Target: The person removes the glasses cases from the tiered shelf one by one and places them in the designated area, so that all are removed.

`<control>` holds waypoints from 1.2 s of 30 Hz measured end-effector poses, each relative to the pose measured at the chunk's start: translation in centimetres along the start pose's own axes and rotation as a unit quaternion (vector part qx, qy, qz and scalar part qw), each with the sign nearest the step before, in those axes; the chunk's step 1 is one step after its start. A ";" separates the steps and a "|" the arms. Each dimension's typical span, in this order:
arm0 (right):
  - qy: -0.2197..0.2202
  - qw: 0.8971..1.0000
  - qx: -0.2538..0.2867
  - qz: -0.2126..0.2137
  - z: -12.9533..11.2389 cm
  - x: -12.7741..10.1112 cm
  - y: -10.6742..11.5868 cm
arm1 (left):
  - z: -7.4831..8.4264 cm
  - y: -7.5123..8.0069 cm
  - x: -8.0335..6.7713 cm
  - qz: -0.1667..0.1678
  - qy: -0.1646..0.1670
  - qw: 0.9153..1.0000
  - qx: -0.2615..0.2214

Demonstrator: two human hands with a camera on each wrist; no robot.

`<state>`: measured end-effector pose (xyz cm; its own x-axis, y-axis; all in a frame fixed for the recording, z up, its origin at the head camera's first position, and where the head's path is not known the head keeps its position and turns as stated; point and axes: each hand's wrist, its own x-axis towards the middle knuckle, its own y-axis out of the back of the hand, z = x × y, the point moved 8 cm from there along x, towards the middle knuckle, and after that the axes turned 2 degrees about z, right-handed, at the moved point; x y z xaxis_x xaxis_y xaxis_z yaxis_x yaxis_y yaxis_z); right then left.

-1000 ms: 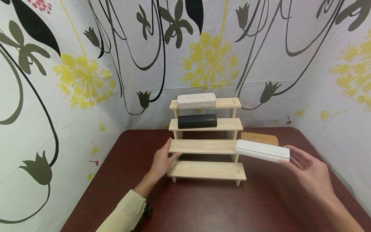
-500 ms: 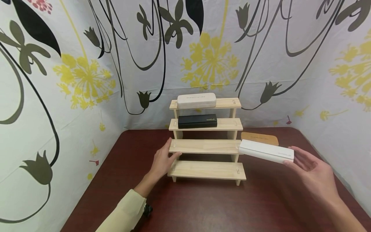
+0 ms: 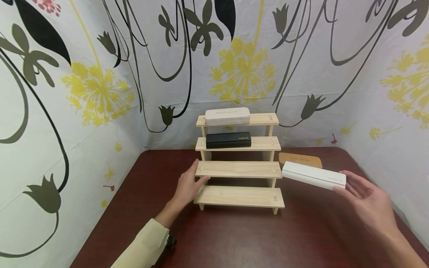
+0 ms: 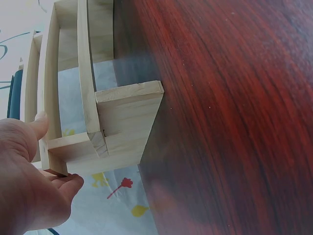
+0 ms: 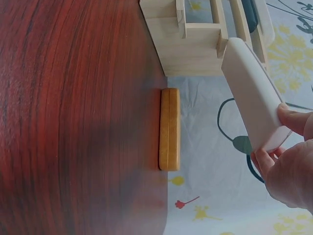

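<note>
Going left to right: our left hand (image 3: 188, 185), in a pale yellow sleeve (image 3: 144, 245), rests against the left end of a stepped display stand (image 3: 238, 196) of pale, unfinished wood, fingers straight and spread, thumb on the third shelf's edge. The stand has four flat plank shelves on a glossy, dark red wood-grain table (image 3: 234, 238). On its top shelf lies a rounded, off-white glasses case (image 3: 227, 116) with a matte surface; the shelf below bears a boxy black glasses case (image 3: 228, 140). To the right of the stand, a flat tan glasses case (image 3: 300, 159) with rounded corners lies on the table. Our right hand (image 3: 370, 203) pinches one end of a long, smooth white glasses case (image 3: 313, 175), held in the air just right of the third shelf.
</note>
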<state>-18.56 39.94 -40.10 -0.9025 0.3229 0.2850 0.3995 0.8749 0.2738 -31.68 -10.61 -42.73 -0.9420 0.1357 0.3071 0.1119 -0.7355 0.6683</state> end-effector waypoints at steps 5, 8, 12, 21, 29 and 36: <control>0.002 1.000 0.004 0.001 0.3 0.1 0.4 | 0.0 0.0 0.0 0.000 0.000 1.000 0.000; 0.001 1.000 0.007 0.002 0.6 0.1 0.4 | 0.0 0.0 -0.1 0.000 -0.001 1.000 -0.001; -0.010 1.000 0.007 0.005 1.3 0.2 0.4 | -0.1 0.0 -0.1 0.000 -0.002 1.000 -0.002; -0.025 1.000 -0.006 -0.001 3.3 0.6 0.2 | -0.1 -0.1 0.0 0.002 -0.008 1.000 -0.004; -0.029 0.998 -0.047 -0.006 4.8 1.0 -0.6 | -0.1 -0.1 0.0 -0.001 -0.007 1.000 0.000; -0.029 0.995 -0.092 -0.011 5.7 1.4 -1.3 | -0.1 -0.1 0.0 -0.002 -0.007 1.000 0.001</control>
<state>-21.32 41.30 -45.34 -0.9171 0.3295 0.2243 0.3972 0.8028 0.4448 -31.73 -10.63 -42.87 -0.9378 0.1480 0.3140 0.1087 -0.7339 0.6705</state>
